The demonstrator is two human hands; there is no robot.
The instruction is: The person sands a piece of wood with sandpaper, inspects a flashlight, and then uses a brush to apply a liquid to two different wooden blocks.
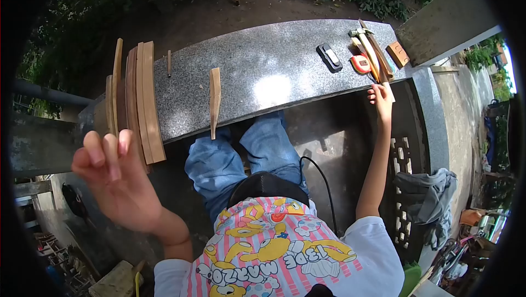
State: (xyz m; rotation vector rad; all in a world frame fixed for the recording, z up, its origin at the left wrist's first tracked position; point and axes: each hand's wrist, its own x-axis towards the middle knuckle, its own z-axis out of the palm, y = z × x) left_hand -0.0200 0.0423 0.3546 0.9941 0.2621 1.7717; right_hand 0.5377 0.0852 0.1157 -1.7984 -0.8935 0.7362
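My left hand (112,182) is raised close to the camera at the left, its fingers loosely bent and apart, with nothing in them. At the right front edge of the granite bench my right hand (381,97) is closed around the lower handle of a claw hammer (368,48). The hammer's head lies toward the back of the bench. An orange-red tape measure (360,64) and a dark wooden piece (383,56) lie right beside it. A narrow tapered wood strip (215,97) sticks out over the front edge, in front of my knees.
Long wooden boards (147,100) lie across the left end of the granite bench (246,50), overhanging its front. A thin stick (169,62) lies near them. A black device (329,58) and a brown block (398,54) are toward the right. A grey cloth (427,198) hangs at the right.
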